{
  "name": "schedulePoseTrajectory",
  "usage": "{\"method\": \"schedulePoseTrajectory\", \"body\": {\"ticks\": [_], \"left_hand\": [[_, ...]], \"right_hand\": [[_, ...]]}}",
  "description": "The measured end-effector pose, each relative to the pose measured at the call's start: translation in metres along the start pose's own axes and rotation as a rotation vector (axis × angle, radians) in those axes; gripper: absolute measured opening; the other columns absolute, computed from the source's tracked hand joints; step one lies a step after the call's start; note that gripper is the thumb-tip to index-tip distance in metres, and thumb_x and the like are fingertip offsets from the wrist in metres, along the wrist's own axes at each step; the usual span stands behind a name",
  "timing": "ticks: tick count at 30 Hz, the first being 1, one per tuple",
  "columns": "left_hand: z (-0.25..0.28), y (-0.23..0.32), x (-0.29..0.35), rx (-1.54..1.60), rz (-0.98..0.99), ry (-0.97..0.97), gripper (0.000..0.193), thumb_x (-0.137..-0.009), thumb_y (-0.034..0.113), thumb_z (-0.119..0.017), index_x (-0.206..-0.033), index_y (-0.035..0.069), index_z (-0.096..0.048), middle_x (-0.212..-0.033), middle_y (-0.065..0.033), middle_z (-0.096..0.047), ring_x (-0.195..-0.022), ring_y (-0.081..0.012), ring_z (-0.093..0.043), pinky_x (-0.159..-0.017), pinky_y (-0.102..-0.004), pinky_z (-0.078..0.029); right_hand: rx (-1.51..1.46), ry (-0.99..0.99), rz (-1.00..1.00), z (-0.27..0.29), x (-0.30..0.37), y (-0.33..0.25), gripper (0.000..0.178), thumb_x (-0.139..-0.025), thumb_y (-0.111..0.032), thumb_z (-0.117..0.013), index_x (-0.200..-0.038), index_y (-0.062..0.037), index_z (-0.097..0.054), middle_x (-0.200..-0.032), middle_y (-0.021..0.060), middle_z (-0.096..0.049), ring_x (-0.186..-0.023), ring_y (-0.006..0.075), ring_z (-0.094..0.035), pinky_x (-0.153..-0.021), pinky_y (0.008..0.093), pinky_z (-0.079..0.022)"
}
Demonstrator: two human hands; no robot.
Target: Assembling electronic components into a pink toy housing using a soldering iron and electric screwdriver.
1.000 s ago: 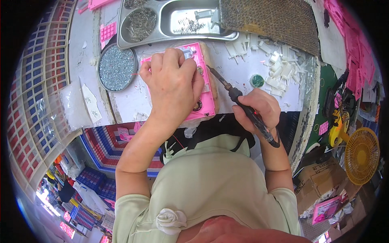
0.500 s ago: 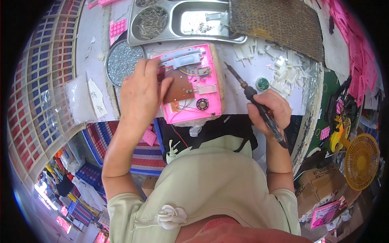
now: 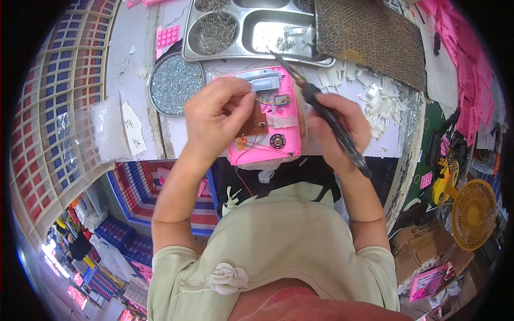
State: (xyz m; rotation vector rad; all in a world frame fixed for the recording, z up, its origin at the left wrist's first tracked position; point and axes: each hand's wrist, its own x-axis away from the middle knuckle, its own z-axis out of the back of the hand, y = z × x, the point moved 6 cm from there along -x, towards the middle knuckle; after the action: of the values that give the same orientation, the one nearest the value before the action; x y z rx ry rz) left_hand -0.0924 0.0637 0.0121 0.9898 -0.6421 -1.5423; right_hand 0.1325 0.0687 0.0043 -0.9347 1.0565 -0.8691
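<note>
A pink plastic housing point(image 3: 262, 155) lies open on the bench, with a brown circuit board point(image 3: 256, 126), a small round speaker point(image 3: 278, 140), a motor point(image 3: 281, 100) and thin wires inside. Over the board's upper left corner my left hand point(image 3: 214, 109) pinches thumb and forefinger together. What sits between the fingertips is too small to make out; yellow wires run close by. My right hand point(image 3: 348, 120) grips a black-handled soldering iron point(image 3: 334, 125). Its metal tip points up and left, past the housing's upper right corner, close to the metal tray's lower edge and apart from the board.
A round dish point(image 3: 176, 84) of small silvery pieces stands left of the housing. Behind it is a metal compartment tray point(image 3: 230, 54) with screws, partly under a brown corrugated sheet point(image 3: 369, 37). White plastic pieces point(image 3: 383, 104) lie to the right. A yellow fan point(image 3: 473, 214) stands far right.
My left hand has moved from the housing's left edge to over the board, its fingers now pinched. The soldering iron has moved left and up, nearer the housing. The whole view has shifted slightly.
</note>
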Motion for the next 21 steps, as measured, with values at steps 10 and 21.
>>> {"method": "schedulePoseTrajectory", "body": {"ticks": [10,21], "left_hand": [[-0.021,-0.028,0.017,0.608,0.399,0.042,0.01,-0.095,0.0,-0.069,-0.104,-0.004,-0.067,-0.083,-0.0061,-0.071,-0.069,-0.0077,-0.067,-0.06,-0.0214,-0.054],[-0.02,-0.032,0.018,0.621,0.349,0.047,0.005,-0.099,0.001,-0.064,-0.103,-0.002,-0.062,-0.092,-0.0084,-0.072,-0.08,-0.0087,-0.069,-0.071,-0.0224,-0.057]], "right_hand": [[-0.089,-0.089,-0.044,-0.049,-0.042,-0.001,0.048,-0.083,0.002,-0.072,-0.129,-0.011,-0.064,-0.099,0.0086,-0.067,-0.086,0.0214,-0.067,-0.074,0.0311,-0.054],[-0.031,-0.044,0.075,-0.058,-0.036,-0.01,0.048,-0.078,0.003,-0.072,-0.124,-0.0114,-0.066,-0.096,0.0091,-0.064,-0.084,0.0242,-0.065,-0.073,0.0332,-0.053]]}}
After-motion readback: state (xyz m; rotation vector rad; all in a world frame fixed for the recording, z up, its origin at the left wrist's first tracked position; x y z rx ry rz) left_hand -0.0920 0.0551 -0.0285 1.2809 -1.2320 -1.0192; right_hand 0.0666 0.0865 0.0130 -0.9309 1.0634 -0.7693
